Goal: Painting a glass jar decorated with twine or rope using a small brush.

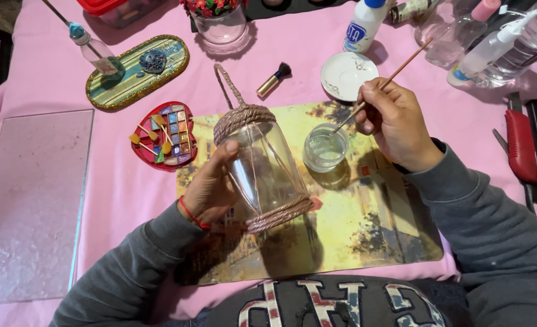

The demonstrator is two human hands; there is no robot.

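Grey sleeves (pixel 123 278) are reaching over the picture placemat (pixel 365 230), where the left hand (pixel 211 188) is clasping a tilted rope-trimmed glass jar (pixel 262 169) at centre while the right hand (pixel 395 124) is pinching a thin brush (pixel 389 80) tipped into a small glass cup (pixel 324 147) just right of it.

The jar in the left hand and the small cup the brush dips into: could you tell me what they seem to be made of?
The jar looks like clear glass: the hand and mat show through it. The bands at its neck and base look like wound cord, pinkish with a metallic sheen. The small cup is clear, glass or plastic; it is hard to tell which. The brush handle looks like wood.
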